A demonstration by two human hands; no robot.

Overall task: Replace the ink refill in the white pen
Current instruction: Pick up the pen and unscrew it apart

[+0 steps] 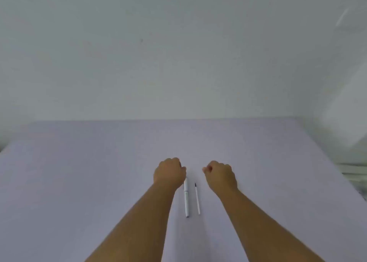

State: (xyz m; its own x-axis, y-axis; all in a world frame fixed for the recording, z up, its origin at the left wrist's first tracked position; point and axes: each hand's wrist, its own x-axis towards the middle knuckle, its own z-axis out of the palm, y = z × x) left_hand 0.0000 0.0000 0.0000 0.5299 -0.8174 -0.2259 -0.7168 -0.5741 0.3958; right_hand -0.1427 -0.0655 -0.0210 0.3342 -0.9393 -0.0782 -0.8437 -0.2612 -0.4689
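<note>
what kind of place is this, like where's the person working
Probably a plain indoor desk or worktable set against a wall, though little shows. A broad pale table meets a bare wall, and only a white pen and a thin refill lie on it.

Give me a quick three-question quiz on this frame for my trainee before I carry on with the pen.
1. True or false: the white pen and the loose refill lie side by side between the forearms.
2. Which hand covers the pen's far end? A left hand B right hand
3. Fill in: the refill's dark tip points ___ the person.

Key: 1 true; 2 A; 3 away from
</note>
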